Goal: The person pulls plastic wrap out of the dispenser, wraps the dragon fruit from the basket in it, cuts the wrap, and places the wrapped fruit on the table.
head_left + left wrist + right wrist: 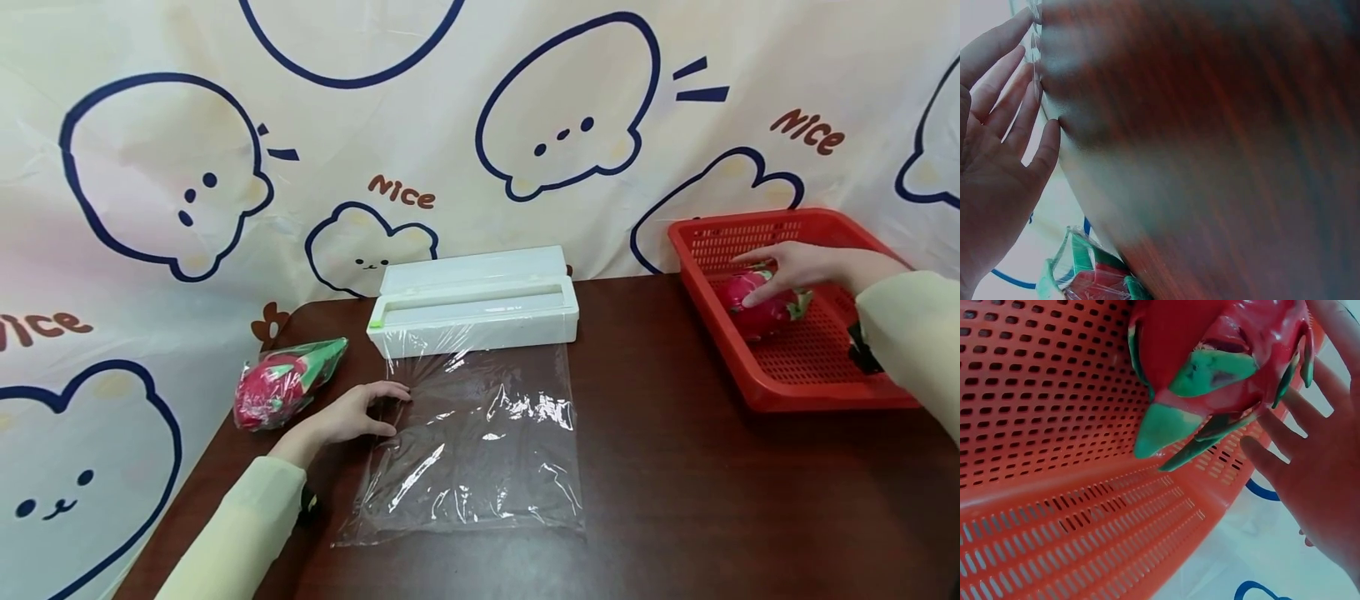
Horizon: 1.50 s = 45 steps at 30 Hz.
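Note:
In the head view a sheet of clear plastic wrap (480,450) lies across the table, drawn from a white wrap dispenser box (480,325) with its lid up. My left hand (348,417) rests at the sheet's left edge; the left wrist view shows its fingers extended, with fingertips at the film. Over in the red basket (832,396), my right hand (806,271) spans an unwrapped dragon fruit (757,312), thumb on the near side. The right wrist view shows spread, fairly straight fingers beside the pink fruit (1210,375) and its green scales.
A dragon fruit (273,392) covered in plastic film lies at the table's left edge, beyond my left wrist. Behind the dark wooden table (675,500) hangs a cloth (360,142) printed with bears. The basket stands at the table's back right.

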Available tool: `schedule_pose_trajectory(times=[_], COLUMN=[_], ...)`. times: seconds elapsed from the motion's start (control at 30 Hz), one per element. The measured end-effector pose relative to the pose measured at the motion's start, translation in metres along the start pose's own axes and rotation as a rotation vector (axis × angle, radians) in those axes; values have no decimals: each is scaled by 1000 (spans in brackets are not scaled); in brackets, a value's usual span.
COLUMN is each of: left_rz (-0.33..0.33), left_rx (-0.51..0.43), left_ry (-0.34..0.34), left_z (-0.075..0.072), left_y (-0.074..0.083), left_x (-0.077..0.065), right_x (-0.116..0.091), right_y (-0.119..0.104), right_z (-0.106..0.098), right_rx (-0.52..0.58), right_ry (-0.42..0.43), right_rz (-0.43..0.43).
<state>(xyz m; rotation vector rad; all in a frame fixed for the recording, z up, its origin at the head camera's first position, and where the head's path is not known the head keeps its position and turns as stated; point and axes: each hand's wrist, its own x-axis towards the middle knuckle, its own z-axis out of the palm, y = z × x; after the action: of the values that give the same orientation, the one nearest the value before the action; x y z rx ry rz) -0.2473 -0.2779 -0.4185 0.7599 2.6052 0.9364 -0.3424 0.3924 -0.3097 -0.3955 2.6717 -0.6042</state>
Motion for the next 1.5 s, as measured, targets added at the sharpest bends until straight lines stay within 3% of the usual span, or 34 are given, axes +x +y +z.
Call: schedule_pose_trajectory(times=[0.2, 0.53, 0.83, 1.2, 1.43, 1.5], left_rz=[-6, 8, 13, 6, -11, -10], left_rx=[-6, 19, 20, 4, 6, 4], left_ry=[-3, -3, 0, 3, -4, -1], left_z=[1, -1, -1, -1, 0, 1], left_y=[1, 2, 2, -1, -1, -1], left_x=[0, 2, -1, -1, 0, 0], right_x=[-3, -11, -9, -4, -2, -3], right_y=[3, 18, 8, 7, 13, 13], right_z=[-1, 4, 13, 16, 15, 15], right_rx=[9, -67, -6, 18, -131, -130], right_ry=[-75, 28, -128, -153, 43, 67], right_rz=[45, 52, 90, 111, 91, 90])
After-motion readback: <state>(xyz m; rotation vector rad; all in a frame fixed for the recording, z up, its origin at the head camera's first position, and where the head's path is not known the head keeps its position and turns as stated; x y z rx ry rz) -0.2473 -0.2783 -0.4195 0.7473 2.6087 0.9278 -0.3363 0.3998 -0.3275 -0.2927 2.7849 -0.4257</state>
